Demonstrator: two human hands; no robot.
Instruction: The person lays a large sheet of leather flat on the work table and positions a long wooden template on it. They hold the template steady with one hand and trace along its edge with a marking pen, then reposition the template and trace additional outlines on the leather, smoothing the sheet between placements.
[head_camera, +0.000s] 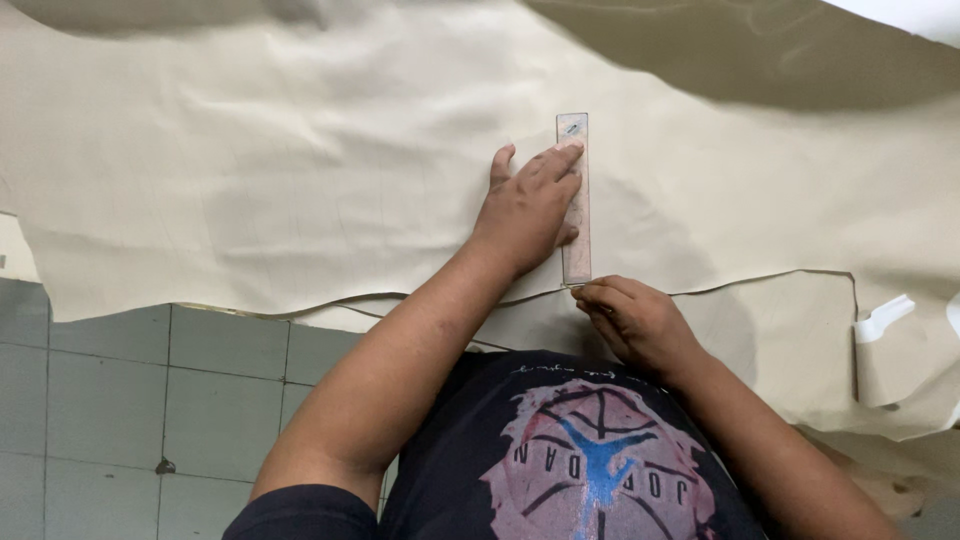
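A large sheet of beige fabric (280, 170) lies spread across a table and hangs over its near edge. On it rests a clear plastic ruler (575, 255), pointing away from me. My left hand (527, 208) lies flat on the fabric with its fingertips pressing the ruler down. My right hand (632, 322) is at the near end of the ruler, fingers pinched together at the fabric's edge; whether it holds a marking tool I cannot tell.
A grey tiled floor (120, 400) shows below the fabric's edge at the left. A second beige layer (780, 330) lies under the top sheet at the right, with a white strip (885, 318) beside it. My dark printed shirt (590, 450) fills the lower middle.
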